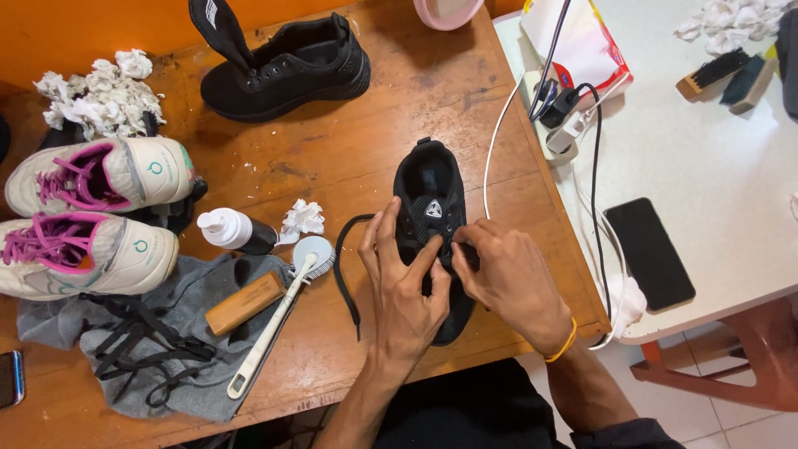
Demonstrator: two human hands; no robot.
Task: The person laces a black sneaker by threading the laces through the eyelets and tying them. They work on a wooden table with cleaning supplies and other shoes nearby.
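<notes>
Black shoe [431,218] near table's [332,158] front edge, long axis running away from the body, toe farthest. Both hands over its laced middle: left hand [403,287] with fingers spread across the eyelets, right hand [507,278] pinching the lace [342,266] end there. Loose lace looping leftward, toward brush [283,312] and bottle [233,230].

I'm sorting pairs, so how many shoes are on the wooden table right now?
4: a black shoe at the far edge, two white-and-pink shoes at the left, and a black shoe under the left hand and right hand. More may be out of frame.
</notes>
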